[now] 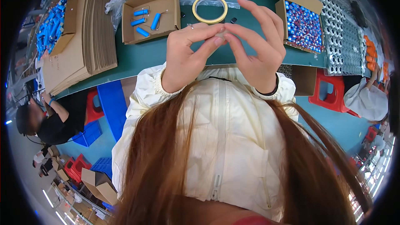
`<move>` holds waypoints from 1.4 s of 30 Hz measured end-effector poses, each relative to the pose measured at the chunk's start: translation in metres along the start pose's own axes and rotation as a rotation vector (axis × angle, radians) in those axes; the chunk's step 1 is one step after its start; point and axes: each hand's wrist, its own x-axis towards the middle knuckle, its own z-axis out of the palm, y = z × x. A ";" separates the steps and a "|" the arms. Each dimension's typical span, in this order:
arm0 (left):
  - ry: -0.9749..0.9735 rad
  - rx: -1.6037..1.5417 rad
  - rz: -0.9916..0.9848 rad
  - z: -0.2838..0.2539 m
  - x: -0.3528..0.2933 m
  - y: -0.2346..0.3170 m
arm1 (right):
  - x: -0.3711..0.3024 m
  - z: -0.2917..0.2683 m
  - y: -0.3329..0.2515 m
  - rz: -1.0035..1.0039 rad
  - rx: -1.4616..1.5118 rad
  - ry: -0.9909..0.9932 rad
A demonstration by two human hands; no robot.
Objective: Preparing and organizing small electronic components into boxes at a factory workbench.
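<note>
My left hand (186, 52) and my right hand (260, 54) meet above the near edge of the green table (137, 54). The thumb and forefinger of each are pinched together on a small pale piece (221, 35), mostly hidden by the fingertips and too small to name. The right hand's other fingers are raised and spread. Just beyond lies a roll of cream tape (225, 9), with a small black piece (233, 20) beside it. Left of the hands, an open cardboard box (166, 0) holds several blue cylindrical cells (156, 21), some with thin leads.
Flat cardboard sheets (96, 33) are stacked at the left, beside a box of blue cells (52, 27). To the right stand a box packed with blue cells and red wires (303, 23) and grey trays with round holes (343, 41). A co-worker (62, 116) sits at far left.
</note>
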 end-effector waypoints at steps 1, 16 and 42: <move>0.001 -0.003 -0.004 0.000 0.000 -0.001 | 0.002 -0.001 -0.004 0.002 0.000 -0.005; 0.067 0.149 0.122 0.002 0.000 0.002 | 0.006 -0.009 0.007 0.342 0.444 -0.287; -0.057 -0.217 -0.233 -0.003 0.008 0.001 | -0.012 -0.003 0.002 0.700 0.768 -0.179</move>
